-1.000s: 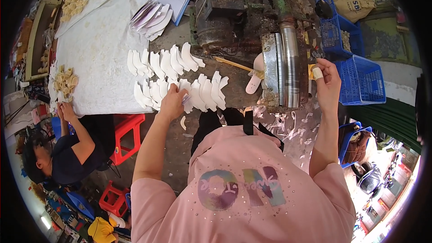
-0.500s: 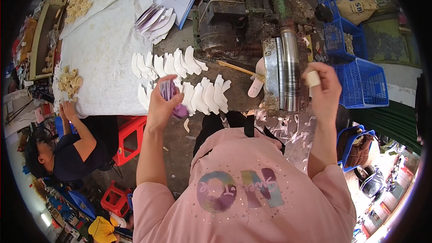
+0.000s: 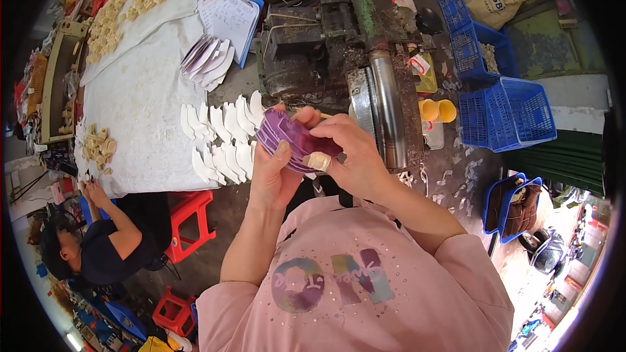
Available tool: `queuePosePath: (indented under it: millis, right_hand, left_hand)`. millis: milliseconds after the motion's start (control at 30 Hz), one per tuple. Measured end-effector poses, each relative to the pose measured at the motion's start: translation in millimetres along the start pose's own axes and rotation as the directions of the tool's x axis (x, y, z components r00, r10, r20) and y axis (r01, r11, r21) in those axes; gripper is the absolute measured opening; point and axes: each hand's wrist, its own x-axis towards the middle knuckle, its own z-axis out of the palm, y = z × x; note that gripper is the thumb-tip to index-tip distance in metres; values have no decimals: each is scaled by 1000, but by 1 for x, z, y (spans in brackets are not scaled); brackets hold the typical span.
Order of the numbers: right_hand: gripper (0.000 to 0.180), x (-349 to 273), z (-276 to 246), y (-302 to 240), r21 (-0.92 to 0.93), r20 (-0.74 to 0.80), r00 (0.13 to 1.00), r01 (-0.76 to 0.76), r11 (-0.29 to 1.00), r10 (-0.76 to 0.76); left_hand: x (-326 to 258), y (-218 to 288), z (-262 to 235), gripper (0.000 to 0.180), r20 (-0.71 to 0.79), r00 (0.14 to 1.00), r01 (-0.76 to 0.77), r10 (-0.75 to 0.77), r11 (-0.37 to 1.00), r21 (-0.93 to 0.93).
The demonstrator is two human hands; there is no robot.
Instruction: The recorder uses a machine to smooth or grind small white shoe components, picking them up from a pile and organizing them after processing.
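In front of my chest, both my hands hold a stack of thin purple curved pieces (image 3: 287, 129) with pale edges. My left hand (image 3: 274, 179) is closed round the stack from the left, its thumb across the edges. From the right, my right hand (image 3: 355, 156) grips the same stack between fingers and thumb; beige tape wraps that thumb. Just beyond the left hand, white curved pieces (image 3: 225, 120) stand in two overlapping rows on the table. A machine with a shiny metal roller (image 3: 389, 107) lies to the right of the hands.
A fanned pile of white-and-purple pieces (image 3: 207, 62) lies by a blue clipboard (image 3: 251, 32). White cloth (image 3: 143, 104) covers the left table, with beige pieces (image 3: 99, 150) on it. Blue crates (image 3: 531, 111) line the right side. A co-worker (image 3: 104, 228) sits at left near a red stool (image 3: 189, 225).
My right hand has come left from beside the roller and now grips the purple stack with my left hand. My left hand has moved right, and the view has shifted.
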Motion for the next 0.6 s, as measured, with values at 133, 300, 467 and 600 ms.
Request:
queuePosePath:
  millis: [133,300,467,600]
  right_hand:
    - [32,-3,-1,-4,28,-56,996,-72,997,73]
    - [31,-2,-3,-6,-7,-132,991,-14,1000,13]
    - [22,-1,-12,-5,340,-109,966,-186,922,235]
    - [15,0,-20,-7,481,-136,949,-188,856,285]
  left_hand:
    - [0,-6,5,61,11,1000,20,-19,997,-70]
    - [0,-8,9,60,-6,1000,-21,21,999,-49]
    - [-1,-7,12,59,-49,999,20,-23,998,-51]
    - [-2,-4,14,52,-54,998,36,-43,991,-128]
